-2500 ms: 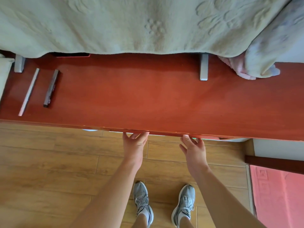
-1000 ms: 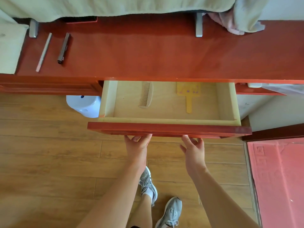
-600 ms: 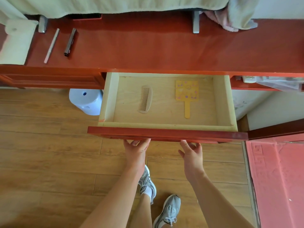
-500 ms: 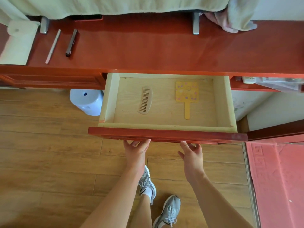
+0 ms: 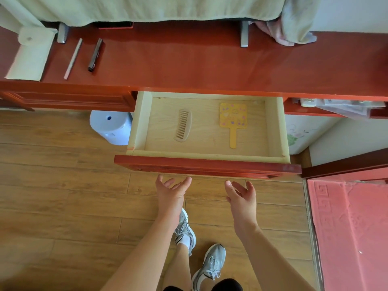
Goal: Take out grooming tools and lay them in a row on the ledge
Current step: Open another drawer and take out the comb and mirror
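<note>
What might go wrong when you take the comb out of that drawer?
The drawer sticks far out with neither the left hand nor the right hand on it, so a knee might bump it. The comb lies flat and pale on pale wood, perhaps tricky to pinch. On the ledge, a new tool might knock the dark pen askew.

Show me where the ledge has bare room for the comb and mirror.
The ledge is bare from the dark pen rightward past the metal bracket, in front of the blanket. Its left end is crowded: white pad, pale stick, pen.

Head view, roughly overhead, above drawer [image 5: 207, 165]
</note>
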Tool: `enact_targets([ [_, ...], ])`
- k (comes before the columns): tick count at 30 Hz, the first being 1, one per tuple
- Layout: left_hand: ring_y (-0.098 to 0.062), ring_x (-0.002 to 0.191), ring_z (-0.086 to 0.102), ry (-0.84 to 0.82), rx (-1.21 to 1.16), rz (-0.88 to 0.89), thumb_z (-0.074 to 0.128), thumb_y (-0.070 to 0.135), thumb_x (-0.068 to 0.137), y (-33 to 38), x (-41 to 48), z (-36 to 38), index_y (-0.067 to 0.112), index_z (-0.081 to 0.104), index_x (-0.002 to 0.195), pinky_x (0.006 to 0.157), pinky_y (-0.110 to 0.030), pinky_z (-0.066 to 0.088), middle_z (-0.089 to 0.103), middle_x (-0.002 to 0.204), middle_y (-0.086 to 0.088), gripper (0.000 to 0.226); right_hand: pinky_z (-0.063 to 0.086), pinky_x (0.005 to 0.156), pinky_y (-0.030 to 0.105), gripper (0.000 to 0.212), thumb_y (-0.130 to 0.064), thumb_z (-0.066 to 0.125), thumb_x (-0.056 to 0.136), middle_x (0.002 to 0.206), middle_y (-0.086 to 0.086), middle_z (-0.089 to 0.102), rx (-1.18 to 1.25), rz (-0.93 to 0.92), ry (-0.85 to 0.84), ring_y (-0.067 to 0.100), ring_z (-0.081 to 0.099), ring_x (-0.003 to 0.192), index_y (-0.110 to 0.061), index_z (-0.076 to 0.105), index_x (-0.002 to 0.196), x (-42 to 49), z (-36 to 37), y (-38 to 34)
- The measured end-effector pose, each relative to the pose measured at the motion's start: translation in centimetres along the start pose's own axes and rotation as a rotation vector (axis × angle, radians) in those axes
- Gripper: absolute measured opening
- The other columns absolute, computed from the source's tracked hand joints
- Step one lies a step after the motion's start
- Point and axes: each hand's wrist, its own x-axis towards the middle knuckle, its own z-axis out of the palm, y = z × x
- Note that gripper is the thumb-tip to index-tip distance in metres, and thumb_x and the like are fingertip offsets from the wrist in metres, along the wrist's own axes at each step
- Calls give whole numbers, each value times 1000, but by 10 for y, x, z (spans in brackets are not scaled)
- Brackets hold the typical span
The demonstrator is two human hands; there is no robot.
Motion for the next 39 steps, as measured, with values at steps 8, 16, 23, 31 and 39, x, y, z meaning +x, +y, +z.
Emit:
enact_targets([
  [8,-9,84,66,-77,381,213,78,24,83,40,-69,-20,18,63,111,73,-21,53,67,95,-1,32,50,84,22,34,-28,76,84,105,-7,68,-194,-266,-26,5,64,99,-22,63,114,-57,-27,-49],
  [16,5,86,58,-132,642,512,73,23,87,117,-88,-10,25,64,111,70,-6,43,65,96,12,26,45,83,14,37,-33,77,81,106,-15,65,-435,-467,-43,-1,60,100,-24,64,115,-68,-22,-120],
  [23,2,84,59,-110,772,598,66,27,92,165,-25,25,17,67,115,71,-15,47,65,96,12,26,47,83,20,29,-32,72,85,104,-12,64,-517,-509,-37,-1,59,97,-24,64,112,-26,14,-169],
  [31,-13,103,59,-143,969,470,65,39,90,164,63,56,18,53,136,86,-30,51,59,121,4,52,52,86,32,29,-28,72,85,99,-10,63,-623,-435,24,7,60,92,-19,66,113,46,51,-176],
  [39,-19,116,56,-118,1045,423,66,41,88,148,108,74,18,49,138,93,-35,51,54,128,0,58,46,81,29,42,-33,70,84,100,-6,57,-831,-289,57,13,56,92,-18,61,122,92,63,-161],
])
